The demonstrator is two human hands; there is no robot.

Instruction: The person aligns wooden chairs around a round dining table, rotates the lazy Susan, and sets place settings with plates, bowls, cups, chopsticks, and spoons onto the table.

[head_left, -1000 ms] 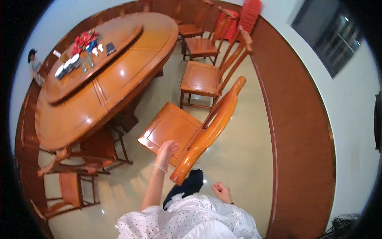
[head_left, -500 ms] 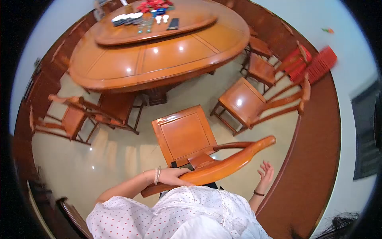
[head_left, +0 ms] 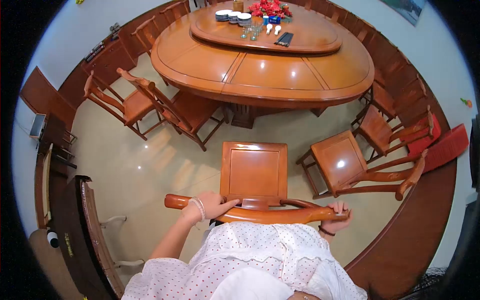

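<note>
A wooden chair [head_left: 254,171] stands right in front of my body, its seat toward the round table [head_left: 260,75] and its curved top rail nearest me. On the left part of that rail lies my left hand [head_left: 212,204], closed round it, with a light bracelet at the wrist. My right hand [head_left: 338,217] grips the rail's right end, fingers curled over the top, a dark bracelet below it. The chair's seat is squared up to the table's near edge, with floor between them.
Other wooden chairs stand at left [head_left: 192,117] and right [head_left: 340,160]. Red stools [head_left: 447,148] lean by the right wall. The turntable [head_left: 320,42] holds stacked plates [head_left: 244,19], glasses and red flowers [head_left: 270,9]. A dark piano-like cabinet [head_left: 75,235] is at lower left.
My view has swung left. My left hand came down onto the rail, and my right hand, free before, has taken hold of its right end. The chair now faces the table more squarely.
</note>
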